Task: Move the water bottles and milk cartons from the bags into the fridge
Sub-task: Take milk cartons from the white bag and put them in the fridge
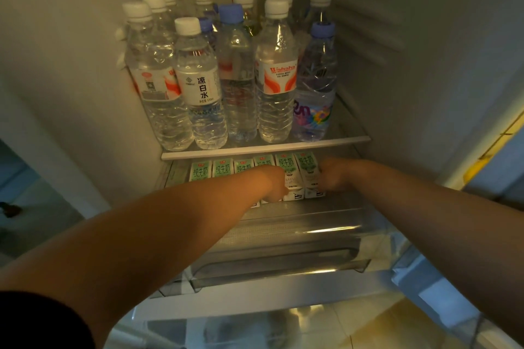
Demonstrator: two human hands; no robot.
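Note:
Several water bottles [202, 85] with white, blue and red caps stand packed on the upper fridge shelf [265, 147]. On the shelf below, a row of green-and-white milk cartons [222, 168] stands upright. Both my arms reach into that lower shelf. My left hand [276, 184] grips a carton [290, 176] near the right end of the row. My right hand [330, 174] grips the rightmost carton [307, 173] from its right side. The two held cartons stand side by side, touching.
A clear drawer [283, 252] sits below the carton shelf with its front jutting toward me. The fridge walls [397, 51] close in on both sides. Tiled floor [354, 326] shows at the bottom. No bags are in view.

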